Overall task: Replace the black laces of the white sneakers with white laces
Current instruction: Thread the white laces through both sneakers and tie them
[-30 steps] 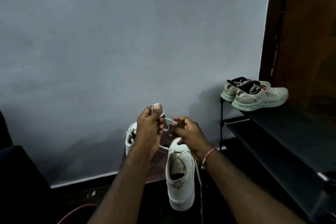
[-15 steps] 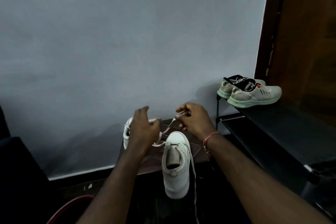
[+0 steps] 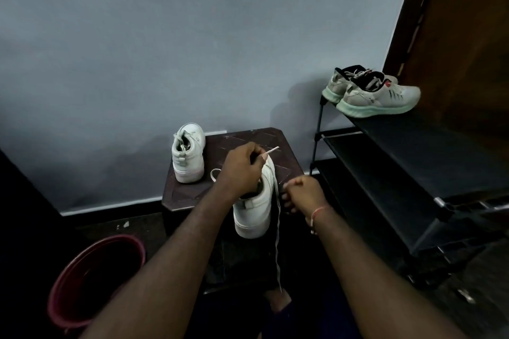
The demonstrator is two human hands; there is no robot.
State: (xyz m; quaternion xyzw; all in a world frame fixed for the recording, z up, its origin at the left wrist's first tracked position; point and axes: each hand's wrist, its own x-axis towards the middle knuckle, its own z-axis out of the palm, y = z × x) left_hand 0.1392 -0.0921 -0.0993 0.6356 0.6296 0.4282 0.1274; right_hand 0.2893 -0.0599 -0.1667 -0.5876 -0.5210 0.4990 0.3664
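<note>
A white sneaker (image 3: 254, 209) stands heel toward me on the dark stool (image 3: 242, 143). My left hand (image 3: 242, 168) is over its tongue and pinches a white lace (image 3: 271, 151) whose tip sticks out to the right. My right hand (image 3: 303, 192) sits beside the sneaker's right side, fingers curled around the other white lace strand (image 3: 277, 242), which hangs down past the stool's front. The second white sneaker (image 3: 188, 157) stands at the stool's back left corner. No black lace is visible.
A black shoe rack (image 3: 413, 162) stands to the right with a pair of grey sneakers with green soles (image 3: 377, 96) on top. A red bucket (image 3: 93, 278) sits on the floor at lower left. A grey wall is behind and a wooden door (image 3: 468, 36) at the right.
My view has tilted downward. Both hands dropped from in front of the wall to the sneaker: the left moved right over the tongue with the lace tip, the right lowered beside the shoe.
</note>
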